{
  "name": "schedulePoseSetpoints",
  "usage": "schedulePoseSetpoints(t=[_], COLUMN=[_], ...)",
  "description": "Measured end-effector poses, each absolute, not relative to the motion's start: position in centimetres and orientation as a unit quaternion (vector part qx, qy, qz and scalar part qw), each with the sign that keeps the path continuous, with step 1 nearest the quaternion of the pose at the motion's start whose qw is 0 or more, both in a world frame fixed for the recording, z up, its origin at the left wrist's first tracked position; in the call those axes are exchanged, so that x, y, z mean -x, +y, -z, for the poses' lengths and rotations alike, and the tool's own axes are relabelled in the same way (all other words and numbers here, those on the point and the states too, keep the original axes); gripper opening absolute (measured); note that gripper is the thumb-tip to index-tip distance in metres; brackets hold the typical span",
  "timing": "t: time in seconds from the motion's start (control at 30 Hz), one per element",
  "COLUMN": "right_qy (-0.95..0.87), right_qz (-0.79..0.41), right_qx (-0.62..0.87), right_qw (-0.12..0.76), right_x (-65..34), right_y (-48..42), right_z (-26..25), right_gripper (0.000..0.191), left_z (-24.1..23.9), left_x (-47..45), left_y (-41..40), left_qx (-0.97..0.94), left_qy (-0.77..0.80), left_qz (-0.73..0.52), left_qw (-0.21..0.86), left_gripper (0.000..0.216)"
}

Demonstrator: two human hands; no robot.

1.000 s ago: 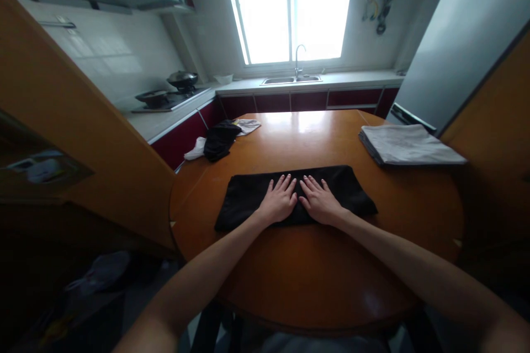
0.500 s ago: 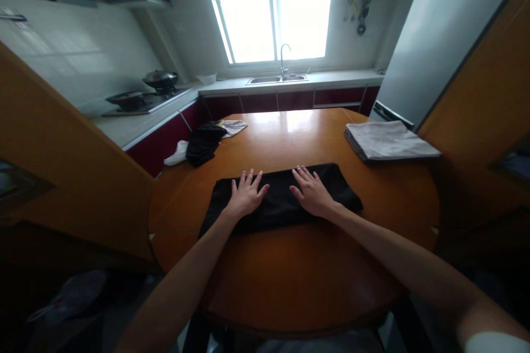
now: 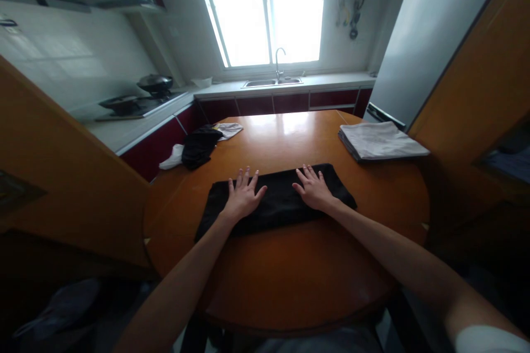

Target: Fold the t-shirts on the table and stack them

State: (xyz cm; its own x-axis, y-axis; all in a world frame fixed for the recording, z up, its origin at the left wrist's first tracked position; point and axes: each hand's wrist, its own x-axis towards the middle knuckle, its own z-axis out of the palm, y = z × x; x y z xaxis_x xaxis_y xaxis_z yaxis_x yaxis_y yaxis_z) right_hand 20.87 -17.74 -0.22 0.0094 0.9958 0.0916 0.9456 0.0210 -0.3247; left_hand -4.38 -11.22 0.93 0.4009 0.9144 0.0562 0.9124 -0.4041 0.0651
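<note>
A black folded cloth, likely a garment, lies as a long flat strip across the wooden table. My left hand rests flat on its left half, fingers spread and pointing away from me. On the right half, my right hand lies palm down with its fingers apart. Neither hand grips the fabric. The parts of the cloth under both palms are hidden.
A stack of folded grey cloth sits at the table's right side. Toward the far left edge lie a crumpled black cloth, a white cloth and a light patterned cloth. Beyond are a sink and a stove.
The view has shifted slightly, so the scene sits a little further left. The right hand has edged slightly outward on the black cloth; both hands stay flat on it.
</note>
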Motion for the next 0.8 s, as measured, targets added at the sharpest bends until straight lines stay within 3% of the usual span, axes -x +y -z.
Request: schedulePoseSetpoints(t=[0.2,0.43,0.53,0.67,0.8], right_qy=[-0.699,-0.644,-0.558,-0.528,-0.545], right_qz=[-0.105,-0.03,0.005,-0.088,-0.178], right_qx=[0.697,0.729,0.796,0.827,0.801], right_qw=[0.117,0.23,0.235,0.174,0.172], right_x=[-20.8,-23.5,-27.2,-31.7,-33.0], right_y=[-17.7,-17.2,-16.9,-16.7,-16.5], right_z=[0.6,-1.6,-2.4,-2.2,-1.8], right_gripper=[0.066,0.057,0.05,0.038,0.032], left_z=[-0.2,-0.9,-1.4,-1.6,-1.3], left_x=[3.8,3.1,2.2,1.0,0.6], left_y=[-11.6,-12.0,-12.7,-14.1,-15.0], left_qx=[-0.845,-0.856,-0.884,-0.917,-0.937], left_qy=[0.533,0.511,0.449,0.369,0.33], left_qz=[-0.006,-0.075,-0.123,-0.139,-0.096], left_qw=[0.036,0.032,0.037,0.05,0.059], left_gripper=[0.079,0.071,0.06,0.055,0.061])
